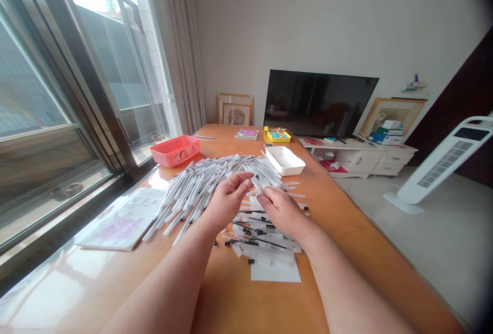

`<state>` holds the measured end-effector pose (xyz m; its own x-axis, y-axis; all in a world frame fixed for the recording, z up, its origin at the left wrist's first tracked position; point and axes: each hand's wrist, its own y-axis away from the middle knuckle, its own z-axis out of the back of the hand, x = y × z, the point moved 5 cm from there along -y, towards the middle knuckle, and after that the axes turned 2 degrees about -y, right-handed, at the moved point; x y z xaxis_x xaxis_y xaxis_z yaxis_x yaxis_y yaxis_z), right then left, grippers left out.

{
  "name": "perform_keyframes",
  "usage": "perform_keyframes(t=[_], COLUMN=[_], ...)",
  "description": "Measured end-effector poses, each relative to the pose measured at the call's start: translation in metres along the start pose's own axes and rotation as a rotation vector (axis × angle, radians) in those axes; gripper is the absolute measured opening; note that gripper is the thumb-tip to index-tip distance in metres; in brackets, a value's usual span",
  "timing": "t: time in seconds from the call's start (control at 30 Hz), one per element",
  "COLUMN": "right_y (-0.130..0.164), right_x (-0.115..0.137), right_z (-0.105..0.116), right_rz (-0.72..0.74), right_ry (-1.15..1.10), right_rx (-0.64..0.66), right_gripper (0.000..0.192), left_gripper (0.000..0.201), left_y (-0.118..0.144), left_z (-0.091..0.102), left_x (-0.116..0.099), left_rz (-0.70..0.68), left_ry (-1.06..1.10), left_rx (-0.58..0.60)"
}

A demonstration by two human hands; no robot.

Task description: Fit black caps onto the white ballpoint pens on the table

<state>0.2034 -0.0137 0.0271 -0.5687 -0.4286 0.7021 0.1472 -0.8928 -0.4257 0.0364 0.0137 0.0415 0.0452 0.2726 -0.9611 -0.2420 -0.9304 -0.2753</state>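
Observation:
My left hand point(230, 195) is closed, thumb and index finger pinched together above the parts on the table. What it pinches is too small to name. My right hand point(280, 209) is closed on a clear pen tube point(259, 186), which points up toward the left fingertips. A small black piece point(257, 175) shows at the tube's upper end. Left of the hands lies a big fanned pile of clear pens point(198, 182). Beneath the hands are loose clear tubes, black rods point(271, 243) and small black pieces point(251, 261), partly on a white sheet point(276, 272).
A red plastic basket point(175, 152) stands at the far left, a white tray point(285, 161) at the far right of the pile. A notebook point(119, 226) lies left. Farther back are a booklet point(247, 134) and a yellow box point(278, 135). A window borders the table's left side.

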Motion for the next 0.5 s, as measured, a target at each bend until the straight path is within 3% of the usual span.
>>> perform_keyframes(t=[0.17, 0.37, 0.5], right_y=[0.001, 0.002, 0.002], right_x=[0.009, 0.002, 0.000], right_z=[-0.005, -0.005, -0.003], right_rz=[0.069, -0.097, -0.144], right_ry=[-0.033, -0.230, -0.291], right_rx=[0.094, 0.148, 0.170], right_gripper=[0.029, 0.040, 0.038], left_gripper=[0.037, 0.033, 0.032], left_y=[-0.002, -0.007, -0.009], left_z=[0.004, 0.017, 0.022], left_x=[0.000, 0.005, 0.008], left_rz=[-0.017, -0.015, 0.001], left_ry=[0.012, 0.094, 0.098], left_rx=[-0.009, -0.090, -0.082])
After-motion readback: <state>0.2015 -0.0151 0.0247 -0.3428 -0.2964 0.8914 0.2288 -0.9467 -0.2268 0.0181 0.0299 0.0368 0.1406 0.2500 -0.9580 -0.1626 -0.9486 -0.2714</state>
